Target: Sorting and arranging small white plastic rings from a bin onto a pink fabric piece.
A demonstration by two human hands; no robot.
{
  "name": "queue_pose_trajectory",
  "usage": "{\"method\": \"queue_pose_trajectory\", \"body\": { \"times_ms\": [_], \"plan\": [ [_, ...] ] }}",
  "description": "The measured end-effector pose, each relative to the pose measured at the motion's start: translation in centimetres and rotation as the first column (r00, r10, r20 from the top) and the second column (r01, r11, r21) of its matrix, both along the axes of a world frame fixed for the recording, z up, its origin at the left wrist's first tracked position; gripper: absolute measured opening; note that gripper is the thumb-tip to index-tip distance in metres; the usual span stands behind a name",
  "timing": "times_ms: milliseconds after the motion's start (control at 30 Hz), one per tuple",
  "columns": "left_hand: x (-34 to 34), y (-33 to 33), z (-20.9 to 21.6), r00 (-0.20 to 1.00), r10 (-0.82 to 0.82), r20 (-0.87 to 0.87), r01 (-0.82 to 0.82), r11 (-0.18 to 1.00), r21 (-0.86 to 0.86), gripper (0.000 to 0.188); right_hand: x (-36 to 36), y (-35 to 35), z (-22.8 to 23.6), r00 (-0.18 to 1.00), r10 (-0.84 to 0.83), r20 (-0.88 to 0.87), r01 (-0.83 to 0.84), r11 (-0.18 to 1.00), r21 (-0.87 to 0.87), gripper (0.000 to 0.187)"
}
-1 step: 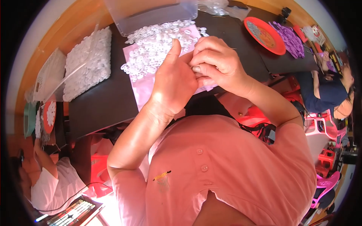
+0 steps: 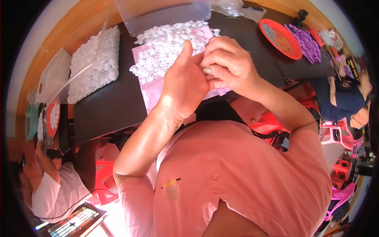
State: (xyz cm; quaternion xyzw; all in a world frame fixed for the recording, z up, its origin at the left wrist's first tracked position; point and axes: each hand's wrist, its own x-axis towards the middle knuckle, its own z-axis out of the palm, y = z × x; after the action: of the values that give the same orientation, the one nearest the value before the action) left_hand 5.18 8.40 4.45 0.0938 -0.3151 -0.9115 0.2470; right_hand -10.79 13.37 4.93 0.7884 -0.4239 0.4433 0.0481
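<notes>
My left hand (image 2: 182,81) is held over the near part of a pink sheet (image 2: 152,94), thumb stretched up and its other fingers mostly hidden behind my right hand. Bent inward, the fingers of my right hand (image 2: 231,65) pinch together against the left hand's fingers. Whatever lies in that pinch is too small or too covered to make out. Just beyond both hands, a heap of small white ring-like pieces (image 2: 158,59) with dark marks spreads across the sheet.
A clear plastic bin (image 2: 166,23) stands behind the heap. Left is a bulky pack of white pieces (image 2: 96,65). On the dark table (image 2: 106,114), a red plate (image 2: 280,39) sits beside purple pieces (image 2: 304,43). Other people sit left (image 2: 59,193) and right (image 2: 341,98).
The view has shifted slightly, so the table things sit a little farther right. My hands keep nearly the same pose.
</notes>
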Motion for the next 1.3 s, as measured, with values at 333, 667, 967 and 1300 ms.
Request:
{"method": "queue_pose_trajectory", "body": {
  "times_ms": [333, 667, 967, 1300],
  "plan": [
    [4.4, -2.5, -0.8, 0.828, 0.416, 0.377, -0.298, 0.895, -0.333, 0.016, 2.1, -4.1, 0.9, 0.981, 0.025, -0.192, -0.021, 0.999, 0.024, 0.011],
    [6.5, -4.0, -0.4, 0.773, 0.484, 0.411, -0.383, 0.872, -0.305, 0.012, 3.0, -6.5, -1.0, 0.850, 0.117, 0.514, -0.404, 0.771, 0.493, 0.004],
    [11.8, -6.1, -4.9, 0.421, 0.874, 0.244, -0.174, 0.342, -0.923, 0.006, 1.5, -6.3, -2.5, 0.827, 0.055, 0.559, -0.431, 0.701, 0.568, 0.004],
    [10.8, -7.0, -5.8, 0.405, 0.914, 0.015, 0.317, -0.124, -0.940, 0.017, 1.5, -6.5, -4.7, 0.819, 0.098, 0.565, -0.478, 0.660, 0.579, 0.007]
  ]
}}
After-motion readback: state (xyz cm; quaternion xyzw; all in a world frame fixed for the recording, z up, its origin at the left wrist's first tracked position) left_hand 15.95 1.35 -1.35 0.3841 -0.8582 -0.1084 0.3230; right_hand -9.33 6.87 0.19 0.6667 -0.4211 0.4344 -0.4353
